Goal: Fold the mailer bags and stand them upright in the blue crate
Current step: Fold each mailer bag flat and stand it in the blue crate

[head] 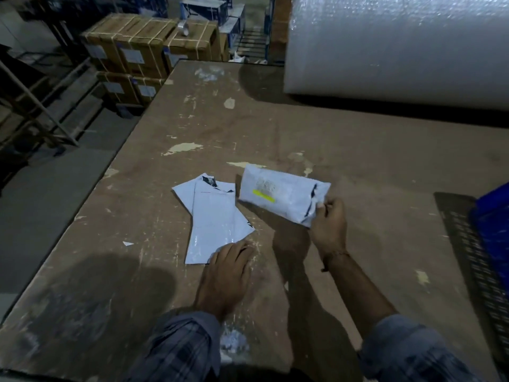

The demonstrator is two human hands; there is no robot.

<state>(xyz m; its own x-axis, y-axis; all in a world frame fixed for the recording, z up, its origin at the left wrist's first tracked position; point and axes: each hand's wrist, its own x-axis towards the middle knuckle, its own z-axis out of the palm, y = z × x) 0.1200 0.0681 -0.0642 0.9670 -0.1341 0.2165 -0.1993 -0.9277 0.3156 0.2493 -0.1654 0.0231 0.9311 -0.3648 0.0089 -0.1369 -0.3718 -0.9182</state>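
A folded white mailer bag with a yellow stripe on its label hangs just above the brown table. My right hand pinches its right end. Flat white mailer bags lie overlapped on the table to the left of it. My left hand rests with fingers laid flat on the near corner of the flat bags. The blue crate shows only partly at the right edge of the view.
A huge roll of bubble wrap fills the far right of the table. Strapped cardboard boxes are stacked on the floor beyond the table's left edge. A dark perforated mat lies beside the crate.
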